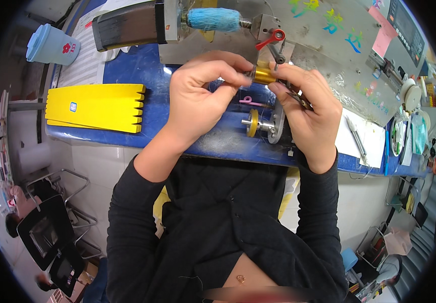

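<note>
In front of the machine, a shiny gold-coloured cylinder lies crosswise between my two hands. My left hand is closed in a pinch at its left end, beside a dark ring; what lies between the fingertips is too blurred to make out. Around the cylinder's right end, the thumb and forefinger of my right hand come together. A slim dark metal tool is held in that hand, largely covered by the fingers. Just below the hands are a pink looped tool and a yellow-rimmed wheel on a metal shaft.
Above my hands stand a red lever and a blue-wrapped roller on the machine. Yellow notched boards lie at left, near a lidded light-blue cup. A pen rests on white paper at right, with a control panel beyond.
</note>
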{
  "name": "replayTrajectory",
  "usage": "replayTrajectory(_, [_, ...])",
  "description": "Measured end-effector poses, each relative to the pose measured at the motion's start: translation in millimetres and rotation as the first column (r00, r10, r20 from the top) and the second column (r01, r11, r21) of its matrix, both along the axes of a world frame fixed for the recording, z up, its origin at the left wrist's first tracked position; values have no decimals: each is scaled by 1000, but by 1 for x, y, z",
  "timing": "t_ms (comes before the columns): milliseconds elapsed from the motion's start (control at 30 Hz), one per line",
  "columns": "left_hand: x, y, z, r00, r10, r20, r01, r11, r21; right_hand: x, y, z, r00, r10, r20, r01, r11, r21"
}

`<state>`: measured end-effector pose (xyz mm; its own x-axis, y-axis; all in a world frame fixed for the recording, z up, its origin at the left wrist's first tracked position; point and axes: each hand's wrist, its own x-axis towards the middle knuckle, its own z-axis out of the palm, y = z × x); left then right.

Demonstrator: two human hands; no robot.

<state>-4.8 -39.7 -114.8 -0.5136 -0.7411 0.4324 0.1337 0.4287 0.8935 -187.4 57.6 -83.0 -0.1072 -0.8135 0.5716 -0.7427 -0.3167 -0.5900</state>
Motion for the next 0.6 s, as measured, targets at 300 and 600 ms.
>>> replayTrajectory(300, [-3,1,5,993,-64,-103,99,916,389,-1,0,-1,1000,4,-9,-4,1000,-10])
replayTrajectory(600, [-5,6,6,994,5,-114,45,898,438,-2,0,-1,1000,11,-7,-11,1000,-13])
